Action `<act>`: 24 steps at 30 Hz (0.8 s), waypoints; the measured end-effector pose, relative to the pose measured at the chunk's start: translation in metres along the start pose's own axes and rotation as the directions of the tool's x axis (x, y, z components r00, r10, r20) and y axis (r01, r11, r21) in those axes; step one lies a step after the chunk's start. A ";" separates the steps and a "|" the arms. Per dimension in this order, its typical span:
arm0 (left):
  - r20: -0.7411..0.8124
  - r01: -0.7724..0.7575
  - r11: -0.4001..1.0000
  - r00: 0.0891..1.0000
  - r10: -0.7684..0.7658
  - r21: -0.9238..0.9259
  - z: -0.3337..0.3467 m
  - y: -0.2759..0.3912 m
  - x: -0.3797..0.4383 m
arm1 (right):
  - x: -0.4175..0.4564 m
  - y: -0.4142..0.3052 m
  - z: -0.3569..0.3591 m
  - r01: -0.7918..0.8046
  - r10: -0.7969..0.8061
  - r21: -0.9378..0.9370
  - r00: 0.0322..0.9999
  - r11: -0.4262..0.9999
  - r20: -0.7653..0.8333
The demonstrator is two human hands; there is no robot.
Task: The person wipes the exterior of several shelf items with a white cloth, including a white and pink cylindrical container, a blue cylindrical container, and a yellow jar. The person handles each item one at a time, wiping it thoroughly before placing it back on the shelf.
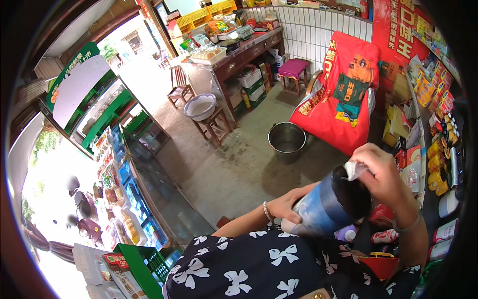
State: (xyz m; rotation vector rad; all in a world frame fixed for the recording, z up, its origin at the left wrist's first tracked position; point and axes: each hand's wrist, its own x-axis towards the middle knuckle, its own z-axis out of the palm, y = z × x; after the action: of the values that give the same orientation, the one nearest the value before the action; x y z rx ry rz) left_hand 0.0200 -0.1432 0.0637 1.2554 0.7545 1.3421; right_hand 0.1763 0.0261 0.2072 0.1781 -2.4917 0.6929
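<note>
My left hand grips the lower side of a large blue and white cylindrical container, held tilted close to my chest. Its upper end is black; whether that is a lid or an open mouth, I cannot tell. Between the fingers of my right hand is a crumpled white tissue or cloth, at the container's black end. A beaded bracelet circles my left wrist.
A dark bucket stands on the concrete floor beside a chair draped in a red cover. Stocked shelves run close along my right. To the left is a glass display counter. A basin rests on a wooden stool near a desk.
</note>
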 end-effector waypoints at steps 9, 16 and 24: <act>-0.196 -0.129 0.985 0.975 0.104 -0.118 0.003 -0.008 0.005 | 0.008 -0.016 0.000 -0.069 0.206 0.428 0.937 0.901 -0.282; -0.170 -0.139 0.989 0.975 0.145 0.047 0.009 -0.004 0.008 | -0.010 -0.022 -0.009 0.064 -0.048 0.154 0.993 0.986 -0.109; -0.247 -0.112 0.964 0.968 0.050 -0.243 -0.021 -0.024 -0.018 | -0.035 0.048 -0.012 -0.174 0.388 0.499 0.846 0.849 -0.365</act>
State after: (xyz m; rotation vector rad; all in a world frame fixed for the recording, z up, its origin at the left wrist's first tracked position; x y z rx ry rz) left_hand 0.0044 -0.1510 0.0318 0.9396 0.6742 1.6225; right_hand 0.1985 0.0724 0.1762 -0.1893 -1.8863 1.2793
